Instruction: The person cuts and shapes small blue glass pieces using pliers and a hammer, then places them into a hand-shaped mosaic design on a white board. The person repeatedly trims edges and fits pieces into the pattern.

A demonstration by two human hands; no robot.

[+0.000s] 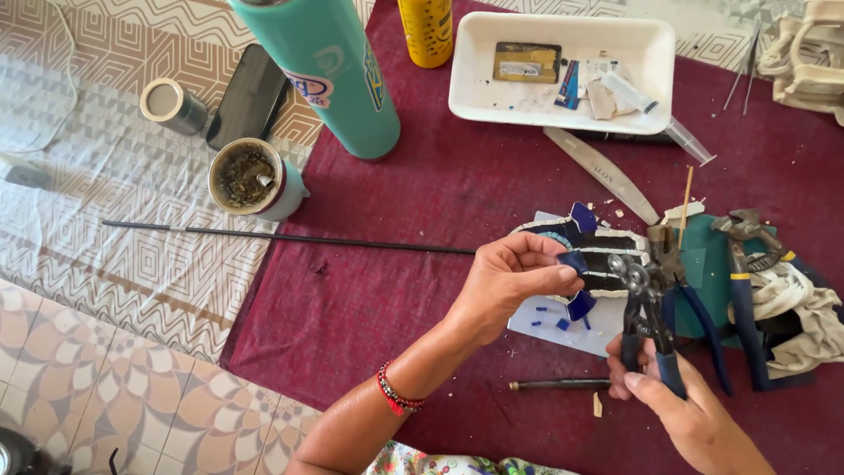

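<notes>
Maroon cloth (422, 202) covers the work spot, laid over a patterned mat on a tiled floor. Left hand (514, 281) pinches a small blue tile piece (573, 262) between thumb and fingers, right by the wheeled nippers (640, 303), which the right hand (677, 409) grips by the blue handles. Both hover over the half-done mosaic (589, 251) on its white sheet. Up top, a white tray (475, 97) holds a card, tile scraps and a syringe. A round cup (251, 179) is packed with greenish-brown stuff and has a metal straw in it, next to a teal bottle (330, 75).
</notes>
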